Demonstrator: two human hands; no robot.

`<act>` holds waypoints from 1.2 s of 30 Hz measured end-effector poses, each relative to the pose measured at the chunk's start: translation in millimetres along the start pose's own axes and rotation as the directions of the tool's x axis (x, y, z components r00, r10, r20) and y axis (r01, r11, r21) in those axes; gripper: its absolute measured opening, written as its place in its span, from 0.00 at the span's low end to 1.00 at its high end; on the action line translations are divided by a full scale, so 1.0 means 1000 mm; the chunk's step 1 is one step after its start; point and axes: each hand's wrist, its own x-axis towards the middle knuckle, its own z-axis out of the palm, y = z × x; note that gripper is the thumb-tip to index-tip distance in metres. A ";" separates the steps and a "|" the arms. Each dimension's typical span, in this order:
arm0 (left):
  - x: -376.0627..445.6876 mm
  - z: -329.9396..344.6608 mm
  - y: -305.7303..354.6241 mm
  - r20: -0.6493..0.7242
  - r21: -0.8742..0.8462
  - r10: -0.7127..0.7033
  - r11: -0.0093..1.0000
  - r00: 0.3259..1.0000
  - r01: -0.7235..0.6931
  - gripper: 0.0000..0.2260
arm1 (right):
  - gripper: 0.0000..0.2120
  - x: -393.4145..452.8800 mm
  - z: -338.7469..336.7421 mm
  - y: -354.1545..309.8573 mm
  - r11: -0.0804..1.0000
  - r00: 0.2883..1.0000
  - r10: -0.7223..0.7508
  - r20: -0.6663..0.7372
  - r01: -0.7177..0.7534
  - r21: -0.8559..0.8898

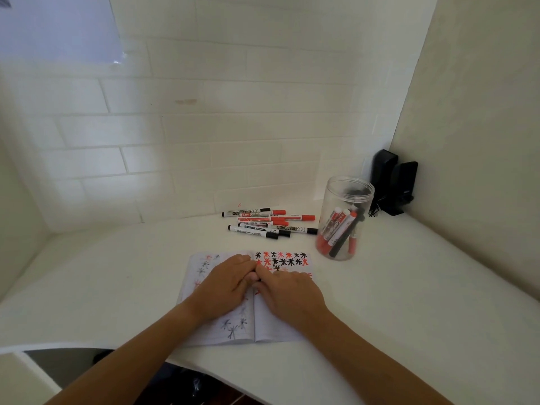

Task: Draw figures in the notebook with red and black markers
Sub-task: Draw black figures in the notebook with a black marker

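1. Notebook (264, 328) lies open and flat on the white desk (409, 302), lower centre of the frame, spine running roughly up and down the picture. The right page carries rows of bold red and black star-like figures along its top; the left page shows fainter marks of the same kind, likely bleed-through.

2. Left hand (223, 289) rests palm-down on the left page, fingers bent toward the spine. Right hand (287, 293) rests on the right page, fingers likewise bent inward. Fingertips of the two meet over the gutter. Whether a marker or cap is pinched between them cannot be told; the knuckles hide it. Judgement: the hands are either pressing the pages flat at the fold or working a small thing between the fingertips.

3. Loose markers (270, 222), red-capped and black-capped, lie in a rough pile above the notebook, centre of the frame, near enough for a short reach. None is touching the notebook.

4. Clear plastic jar (343, 217) stands upright to the right of the pile, lidless, holding more red and black markers leaning at angles.

5. Two dark box-shaped objects (393, 182) sit in the corner at right, behind the jar, against the tiled wall (204, 127).

6. Judgement: the page is partly filled; the lower right page is blank where it shows.
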 end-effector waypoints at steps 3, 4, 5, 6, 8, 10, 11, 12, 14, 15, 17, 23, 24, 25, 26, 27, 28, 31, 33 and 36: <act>0.000 0.000 -0.001 0.003 -0.010 0.000 1.000 1.000 0.000 0.16 | 0.14 0.000 0.000 -0.001 1.000 1.000 0.007 0.026 -0.007 0.005; 0.000 0.000 -0.001 0.003 -0.008 0.001 1.000 1.000 -0.001 0.15 | 0.14 -0.001 0.001 -0.001 1.000 0.999 0.009 0.032 -0.010 0.013; 0.000 0.000 -0.001 0.002 -0.009 0.004 1.000 1.000 -0.004 0.15 | 0.14 -0.001 0.001 -0.001 1.000 0.999 0.012 0.037 -0.013 0.023; 0.001 -0.001 -0.001 0.001 -0.012 0.009 1.000 1.000 -0.009 0.15 | 0.14 -0.001 0.001 0.000 0.999 0.999 0.016 0.044 -0.018 0.030; 0.001 -0.002 0.001 -0.014 -0.012 0.018 1.000 1.000 -0.018 0.14 | 0.15 0.000 0.001 0.002 0.999 0.999 0.006 0.033 -0.007 0.035; 0.002 -0.005 0.004 -0.035 0.003 0.031 1.000 0.999 -0.030 0.13 | 0.14 0.000 0.003 0.003 0.998 1.000 -0.026 -0.003 0.026 0.053; 0.003 -0.006 0.006 -0.044 0.012 0.039 0.999 0.998 -0.038 0.12 | 0.13 0.001 0.004 0.004 0.997 0.999 -0.048 -0.019 0.049 0.058; 0.003 -0.007 0.007 -0.049 0.018 0.048 0.999 0.998 -0.047 0.12 | 0.11 0.002 0.006 0.003 0.996 0.998 -0.066 -0.018 0.067 0.051; 0.004 -0.007 0.009 -0.050 0.029 0.067 0.997 0.996 -0.066 0.12 | 0.06 0.001 0.009 0.001 0.996 0.996 -0.086 -0.001 0.086 0.029; 0.004 -0.006 0.009 -0.047 0.036 0.076 0.997 0.996 -0.074 0.12 | 0.06 0.000 0.010 0.001 0.996 0.996 -0.086 0.009 0.086 0.025; 0.003 -0.005 0.008 -0.038 0.046 0.085 0.995 0.996 -0.083 0.13 | 0.07 -0.001 0.011 0.000 0.997 0.996 -0.081 0.037 0.081 0.018; 0.003 -0.008 0.010 -0.046 0.026 0.075 0.997 0.996 -0.074 0.15 | 0.22 0.000 -0.002 0.000 0.994 0.995 0.044 0.088 -0.053 0.094; 0.003 -0.008 0.010 -0.039 0.027 0.074 0.997 0.997 -0.073 0.15 | 0.24 0.000 -0.004 0.001 0.993 0.993 0.052 0.106 -0.062 0.098; 0.003 -0.008 0.009 -0.029 0.027 0.067 0.997 0.997 -0.066 0.15 | 0.24 0.000 -0.004 0.003 0.994 0.992 0.047 0.116 -0.058 0.094; 0.003 -0.007 0.009 -0.018 0.027 0.052 0.998 0.998 -0.052 0.15 | 0.22 0.000 -0.005 0.004 0.994 0.991 0.044 0.130 -0.057 0.098; 0.002 -0.007 0.008 -0.010 0.028 0.033 0.999 0.999 -0.033 0.15 | 0.21 0.001 -0.004 0.004 0.991 0.988 0.055 0.145 -0.071 0.111; 0.003 -0.006 0.008 -0.009 0.032 0.013 0.999 1.000 -0.012 0.15 | 0.22 0.001 -0.003 0.004 0.986 0.984 0.078 0.159 -0.100 0.133; 0.004 -0.006 0.009 -0.065 0.059 -0.091 0.994 0.994 0.095 0.12 | 0.20 0.000 -0.005 0.003 0.957 0.970 0.157 0.188 -0.196 0.212; 0.003 -0.005 0.006 -0.140 0.097 -0.191 0.974 0.972 0.205 0.11 | 0.16 0.000 -0.009 0.006 0.939 0.955 0.184 0.234 -0.241 0.246; 0.001 -0.002 -0.006 -0.199 0.132 -0.336 0.922 0.921 0.365 0.07 | 0.18 0.001 -0.012 0.014 0.903 0.907 0.248 0.339 -0.343 0.257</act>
